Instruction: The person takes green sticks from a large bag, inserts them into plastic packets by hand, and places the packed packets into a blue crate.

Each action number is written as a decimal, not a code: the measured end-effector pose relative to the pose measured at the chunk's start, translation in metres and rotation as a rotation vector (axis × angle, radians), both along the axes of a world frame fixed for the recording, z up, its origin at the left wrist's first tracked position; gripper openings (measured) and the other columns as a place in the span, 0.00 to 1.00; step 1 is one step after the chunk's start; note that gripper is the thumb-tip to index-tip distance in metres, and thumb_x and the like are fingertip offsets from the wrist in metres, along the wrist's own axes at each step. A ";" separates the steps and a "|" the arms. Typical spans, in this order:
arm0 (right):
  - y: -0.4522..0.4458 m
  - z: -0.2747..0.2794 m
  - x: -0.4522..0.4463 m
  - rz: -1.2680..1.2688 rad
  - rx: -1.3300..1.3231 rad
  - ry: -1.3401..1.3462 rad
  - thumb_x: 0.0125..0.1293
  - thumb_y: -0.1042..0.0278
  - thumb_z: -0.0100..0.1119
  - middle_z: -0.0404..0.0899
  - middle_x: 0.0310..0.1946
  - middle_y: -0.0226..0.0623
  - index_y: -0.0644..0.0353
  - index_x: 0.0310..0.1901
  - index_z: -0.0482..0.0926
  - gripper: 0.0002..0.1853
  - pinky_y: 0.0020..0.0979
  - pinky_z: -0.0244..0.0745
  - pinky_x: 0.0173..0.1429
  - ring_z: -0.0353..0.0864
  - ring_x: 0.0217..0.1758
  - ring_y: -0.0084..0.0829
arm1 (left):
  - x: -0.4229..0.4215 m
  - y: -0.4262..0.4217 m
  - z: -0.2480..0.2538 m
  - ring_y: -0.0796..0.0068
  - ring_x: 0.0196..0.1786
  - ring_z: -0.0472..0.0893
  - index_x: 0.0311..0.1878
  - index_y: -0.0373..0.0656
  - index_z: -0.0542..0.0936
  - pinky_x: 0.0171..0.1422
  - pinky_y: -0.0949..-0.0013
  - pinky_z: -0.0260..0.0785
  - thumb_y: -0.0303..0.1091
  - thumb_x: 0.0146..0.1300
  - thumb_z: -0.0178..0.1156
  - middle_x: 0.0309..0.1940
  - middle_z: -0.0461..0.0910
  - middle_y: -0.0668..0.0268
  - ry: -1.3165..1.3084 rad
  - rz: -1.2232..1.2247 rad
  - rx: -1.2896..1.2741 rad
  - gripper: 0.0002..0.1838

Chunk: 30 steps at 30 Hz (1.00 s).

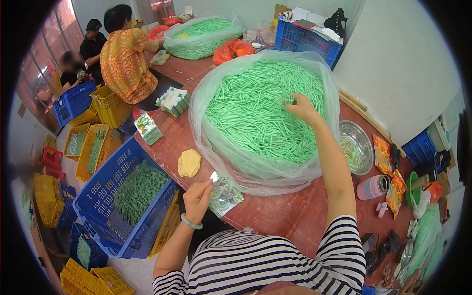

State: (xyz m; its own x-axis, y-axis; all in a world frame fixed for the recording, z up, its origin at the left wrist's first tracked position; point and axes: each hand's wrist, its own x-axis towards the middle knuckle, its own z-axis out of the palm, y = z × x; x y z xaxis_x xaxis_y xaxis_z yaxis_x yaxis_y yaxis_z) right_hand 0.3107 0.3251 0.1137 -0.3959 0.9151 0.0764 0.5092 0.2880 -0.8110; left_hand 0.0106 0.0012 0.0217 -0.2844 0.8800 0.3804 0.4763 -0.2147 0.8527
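- Red counter [275,209] fills the middle of my head view, with a pale wall [398,64] to the right and crates stacked on the floor to the left.
- At the counter's near edge I have the clear packet [226,195] by its upper corner: the fingers of the left hand [196,199] are closed on it. Its long axis slants from that corner down to the right, the far end pointing away from the hand.
- My right hand [301,107] reaches into the big plastic bag [199,118], fingers curled together at the green sticks [255,108]. I cannot tell whether they grip any. The sticks lie in mixed directions, many of them aslant.
- Left of the bag I see a yellow cloth [189,163], flat, and two stacks of printed packets [148,129]; beyond the counter's left edge, a blue crate [103,201] holds green contents.
- Right of the bag sits a metal bowl [363,142] with thin pieces inside; near it are orange pouches [382,153] and a pink tumbler [369,188].
- Farther back I make out a second bag [201,39] of green sticks, a person in an orange patterned shirt [127,64] and two people in black.
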 end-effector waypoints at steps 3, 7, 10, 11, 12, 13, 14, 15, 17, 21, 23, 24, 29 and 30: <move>-0.008 -0.003 0.009 -0.028 -0.107 0.164 0.59 0.73 0.60 0.75 0.24 0.28 0.64 0.40 0.82 0.09 0.27 0.67 0.31 0.70 0.26 0.20 | 0.002 0.001 0.001 0.83 0.35 0.79 0.44 0.33 0.84 0.41 0.74 0.72 0.27 0.68 0.59 0.33 0.84 0.69 -0.457 -0.034 -0.136 0.08; -0.018 0.001 0.011 -0.051 -0.111 0.216 0.60 0.72 0.63 0.73 0.21 0.27 0.64 0.37 0.81 0.06 0.23 0.65 0.28 0.69 0.23 0.18 | 0.004 0.016 0.020 0.83 0.39 0.80 0.45 0.37 0.80 0.45 0.74 0.73 0.29 0.72 0.54 0.38 0.84 0.68 -1.006 -0.239 -0.170 0.08; -0.023 0.005 0.008 -0.118 -0.066 0.266 0.60 0.70 0.66 0.74 0.21 0.28 0.63 0.37 0.81 0.07 0.25 0.66 0.28 0.70 0.23 0.19 | 0.016 0.030 0.040 0.81 0.41 0.82 0.48 0.37 0.79 0.47 0.73 0.75 0.29 0.72 0.54 0.41 0.83 0.67 -1.157 -0.283 -0.316 0.08; -0.023 0.003 0.007 -0.103 -0.055 0.236 0.60 0.70 0.66 0.75 0.21 0.29 0.63 0.37 0.81 0.07 0.25 0.66 0.28 0.71 0.22 0.19 | 0.019 0.036 0.045 0.80 0.42 0.82 0.49 0.37 0.78 0.48 0.73 0.75 0.29 0.72 0.54 0.42 0.83 0.67 -1.182 -0.317 -0.330 0.09; -0.022 -0.001 0.006 -0.088 -0.045 0.207 0.59 0.70 0.66 0.75 0.21 0.29 0.62 0.37 0.81 0.07 0.25 0.66 0.28 0.71 0.22 0.20 | 0.022 0.041 0.049 0.80 0.42 0.82 0.50 0.37 0.78 0.49 0.73 0.76 0.29 0.72 0.54 0.44 0.83 0.67 -1.207 -0.350 -0.345 0.09; -0.022 -0.004 0.006 -0.073 -0.035 0.179 0.59 0.70 0.66 0.75 0.21 0.29 0.62 0.37 0.81 0.07 0.25 0.67 0.28 0.72 0.22 0.20 | 0.026 0.047 0.053 0.79 0.43 0.82 0.51 0.37 0.78 0.50 0.72 0.76 0.29 0.72 0.54 0.45 0.83 0.66 -1.231 -0.383 -0.362 0.09; -0.021 -0.005 0.006 -0.075 -0.037 0.177 0.59 0.70 0.66 0.76 0.21 0.29 0.61 0.37 0.81 0.07 0.25 0.67 0.27 0.72 0.22 0.20 | 0.030 0.052 0.057 0.79 0.44 0.82 0.51 0.37 0.78 0.50 0.72 0.76 0.29 0.72 0.54 0.45 0.83 0.66 -1.229 -0.413 -0.377 0.09; -0.020 -0.006 0.006 -0.076 -0.039 0.174 0.59 0.70 0.67 0.76 0.21 0.30 0.61 0.37 0.81 0.07 0.25 0.67 0.27 0.72 0.22 0.20 | 0.034 0.058 0.063 0.79 0.45 0.82 0.51 0.37 0.78 0.50 0.72 0.76 0.29 0.72 0.54 0.46 0.83 0.66 -1.228 -0.442 -0.392 0.09; -0.020 -0.003 0.004 -0.093 -0.039 0.170 0.59 0.69 0.67 0.76 0.20 0.30 0.61 0.37 0.81 0.07 0.25 0.67 0.27 0.72 0.21 0.20 | 0.043 0.069 0.075 0.77 0.46 0.83 0.53 0.39 0.77 0.52 0.71 0.77 0.28 0.71 0.55 0.47 0.83 0.66 -1.209 -0.494 -0.398 0.10; -0.025 0.000 0.003 -0.102 -0.030 0.134 0.58 0.69 0.68 0.77 0.20 0.30 0.61 0.38 0.82 0.08 0.25 0.67 0.27 0.72 0.21 0.20 | 0.055 0.098 0.085 0.81 0.43 0.81 0.51 0.38 0.78 0.48 0.75 0.74 0.28 0.70 0.57 0.45 0.83 0.67 -1.114 -0.534 -0.354 0.09; -0.026 -0.002 0.004 -0.102 -0.030 0.129 0.58 0.69 0.68 0.77 0.21 0.30 0.61 0.38 0.83 0.09 0.25 0.68 0.27 0.73 0.22 0.20 | 0.061 0.112 0.091 0.82 0.41 0.80 0.50 0.38 0.78 0.46 0.76 0.73 0.29 0.70 0.59 0.43 0.83 0.68 -1.034 -0.538 -0.336 0.09; -0.026 0.001 0.006 -0.115 -0.029 0.139 0.58 0.69 0.68 0.77 0.21 0.31 0.62 0.38 0.83 0.09 0.25 0.68 0.27 0.73 0.22 0.20 | 0.063 0.120 0.090 0.83 0.39 0.79 0.49 0.38 0.79 0.44 0.77 0.72 0.29 0.69 0.59 0.42 0.83 0.69 -0.989 -0.545 -0.319 0.08; -0.039 0.029 0.010 -0.154 -0.089 0.490 0.59 0.69 0.70 0.78 0.24 0.30 0.64 0.38 0.82 0.09 0.23 0.69 0.26 0.74 0.23 0.19 | 0.069 0.159 0.079 0.88 0.32 0.73 0.40 0.36 0.82 0.37 0.80 0.66 0.31 0.67 0.62 0.32 0.81 0.72 -0.737 -0.517 -0.259 0.07; -0.043 0.036 0.009 -0.145 -0.108 0.550 0.59 0.69 0.70 0.78 0.24 0.30 0.63 0.38 0.82 0.09 0.22 0.69 0.26 0.74 0.24 0.19 | 0.069 0.164 0.080 0.88 0.33 0.74 0.40 0.36 0.83 0.38 0.80 0.66 0.31 0.67 0.62 0.32 0.82 0.73 -0.656 -0.505 -0.253 0.07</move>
State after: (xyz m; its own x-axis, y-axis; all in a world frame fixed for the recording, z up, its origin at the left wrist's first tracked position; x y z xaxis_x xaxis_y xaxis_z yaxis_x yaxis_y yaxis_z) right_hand 0.3198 0.2818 0.1495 -0.1941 0.9711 0.1388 0.0329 0.1479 -0.9885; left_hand 0.0796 0.1649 0.1013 0.0703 0.9962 0.0523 -0.2300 -0.0348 0.9726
